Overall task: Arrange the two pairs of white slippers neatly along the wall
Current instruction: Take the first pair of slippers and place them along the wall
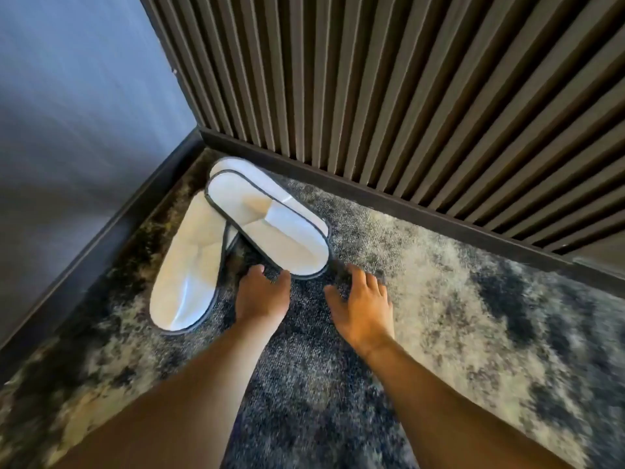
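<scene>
White slippers with dark trim lie in a loose pile in the room's corner. One slipper (187, 265) lies along the left wall, its toe toward me. A second slipper (270, 225) lies crosswise over it, and a third slipper (236, 167) peeks out beneath that one by the slatted wall. My left hand (262, 296) hovers with fingers apart, its fingertips at the toe edge of the crosswise slipper. My right hand (360, 306) is spread over the carpet just to the right of the pile, holding nothing.
A grey-blue wall (67, 130) with a dark baseboard (101, 238) runs on the left. A dark slatted wall (406, 96) with its own baseboard (406, 204) runs across the back. Mottled grey carpet (473, 316) stretches to the right.
</scene>
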